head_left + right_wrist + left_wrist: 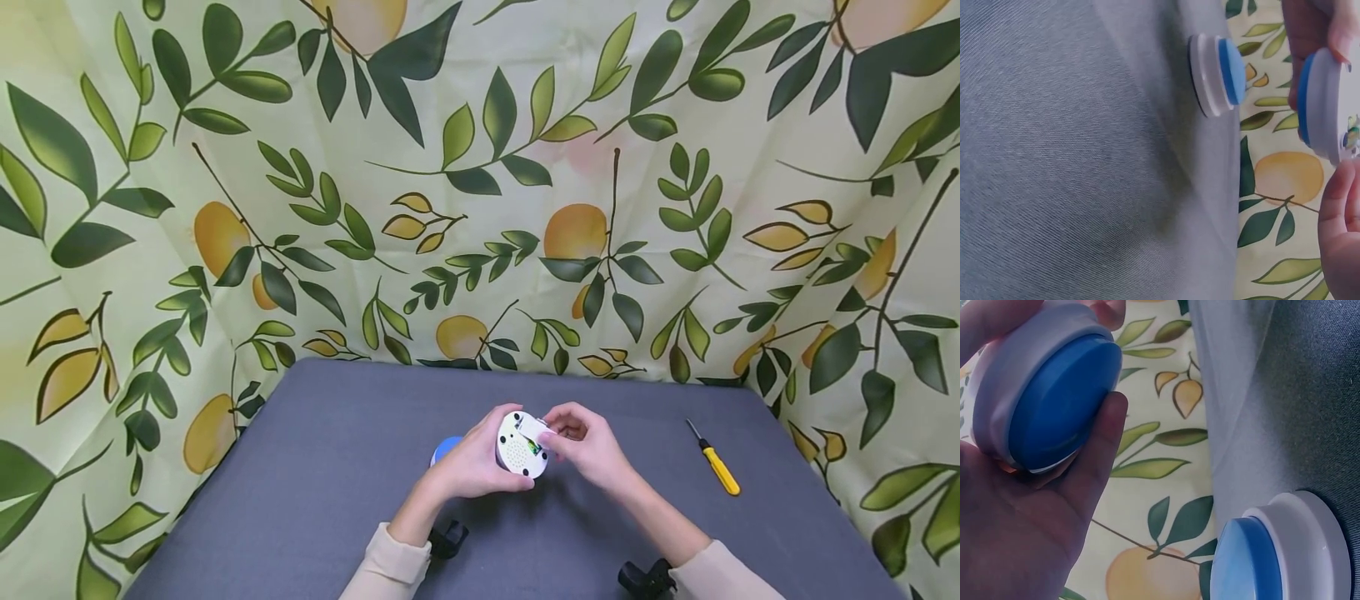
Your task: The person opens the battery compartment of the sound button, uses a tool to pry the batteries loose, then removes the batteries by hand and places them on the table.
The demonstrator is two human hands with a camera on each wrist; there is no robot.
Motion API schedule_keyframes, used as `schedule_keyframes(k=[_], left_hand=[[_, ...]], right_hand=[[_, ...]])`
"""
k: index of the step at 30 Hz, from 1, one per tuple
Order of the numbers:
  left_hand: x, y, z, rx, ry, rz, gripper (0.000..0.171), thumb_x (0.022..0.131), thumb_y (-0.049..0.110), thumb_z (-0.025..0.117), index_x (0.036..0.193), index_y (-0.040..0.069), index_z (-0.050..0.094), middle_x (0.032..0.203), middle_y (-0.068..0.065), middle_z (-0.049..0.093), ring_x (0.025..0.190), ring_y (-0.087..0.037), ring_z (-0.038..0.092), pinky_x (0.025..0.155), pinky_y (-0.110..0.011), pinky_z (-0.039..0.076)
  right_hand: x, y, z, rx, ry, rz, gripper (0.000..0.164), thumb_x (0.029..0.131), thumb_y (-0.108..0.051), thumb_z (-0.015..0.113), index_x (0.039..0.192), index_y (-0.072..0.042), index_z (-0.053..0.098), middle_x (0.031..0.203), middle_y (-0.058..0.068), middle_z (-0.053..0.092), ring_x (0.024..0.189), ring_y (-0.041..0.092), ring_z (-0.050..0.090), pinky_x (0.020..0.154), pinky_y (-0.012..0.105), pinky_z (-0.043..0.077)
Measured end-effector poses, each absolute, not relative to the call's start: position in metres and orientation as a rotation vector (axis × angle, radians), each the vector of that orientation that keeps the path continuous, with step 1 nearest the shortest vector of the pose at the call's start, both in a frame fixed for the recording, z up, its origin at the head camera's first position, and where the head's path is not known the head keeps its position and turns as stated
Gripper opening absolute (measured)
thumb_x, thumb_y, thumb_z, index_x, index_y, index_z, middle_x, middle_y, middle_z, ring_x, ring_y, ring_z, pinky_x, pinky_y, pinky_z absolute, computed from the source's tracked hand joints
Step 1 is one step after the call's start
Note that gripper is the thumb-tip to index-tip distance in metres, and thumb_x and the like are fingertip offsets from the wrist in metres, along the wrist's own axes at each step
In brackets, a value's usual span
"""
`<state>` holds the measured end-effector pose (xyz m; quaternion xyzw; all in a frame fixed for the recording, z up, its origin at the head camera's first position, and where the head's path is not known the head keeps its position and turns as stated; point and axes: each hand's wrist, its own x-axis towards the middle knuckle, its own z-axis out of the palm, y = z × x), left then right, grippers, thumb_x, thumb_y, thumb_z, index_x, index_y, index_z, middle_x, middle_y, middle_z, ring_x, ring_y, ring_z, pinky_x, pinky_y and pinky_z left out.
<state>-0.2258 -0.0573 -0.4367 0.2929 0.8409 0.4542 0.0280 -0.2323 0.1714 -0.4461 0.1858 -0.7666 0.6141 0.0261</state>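
My left hand [477, 463] grips a round push button [514, 457] by its rim, off the table. Its white underside, with dark feet and a patch of small holes, faces the head camera; the blue dome [1066, 403] shows in the left wrist view. Part of the battery compartment [533, 447] is uncovered, with something green inside. At its edge, the thumb and fingers of my right hand [592, 446] pinch a small white battery cover [534, 427], lying at a slant over the opening. Fingertips hide part of that cover.
A second blue-and-white push button [1210, 75] sits on the grey table [337, 433], partly behind my left hand in the head view. To the right lies a yellow-handled screwdriver [718, 467]. Leaf-and-fruit patterned cloth [465, 250] stands around the table.
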Motion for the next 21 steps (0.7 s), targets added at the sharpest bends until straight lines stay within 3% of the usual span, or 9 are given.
schedule_keyframes(k=[6,14,21], left_hand=[[-0.225,-0.056,-0.436,0.883,2.589,1.388,0.099,0.072,0.03,0.091,0.151,0.008,0.036,0.134,-0.001,0.053,0.112,-0.014,0.054,0.095,-0.034,0.045],[-0.225,-0.055,-0.436,0.875,2.605,1.39,0.096,0.072,0.03,0.09,0.15,0.012,0.038,0.133,0.0,0.054,0.112,-0.014,0.053,0.097,-0.034,0.044],[-0.226,-0.056,-0.436,0.862,2.594,1.42,0.096,0.072,0.028,0.091,0.15,0.011,0.038,0.132,0.0,0.054,0.111,-0.014,0.053,0.096,-0.034,0.044]], right_hand=[[-0.237,0.177,-0.44,0.579,-2.456,1.91,0.024,0.088,-0.007,0.078,0.108,-0.001,0.066,0.088,0.013,0.067,0.065,0.02,0.061,0.062,0.038,0.056],[-0.247,0.185,-0.434,0.657,-2.47,1.923,0.023,0.089,-0.008,0.077,0.108,0.0,0.067,0.09,0.015,0.067,0.067,0.032,0.062,0.064,0.035,0.056],[-0.258,0.189,-0.43,0.694,-2.433,1.907,0.022,0.09,-0.004,0.076,0.108,0.004,0.066,0.089,0.016,0.067,0.064,0.027,0.061,0.061,0.032,0.054]])
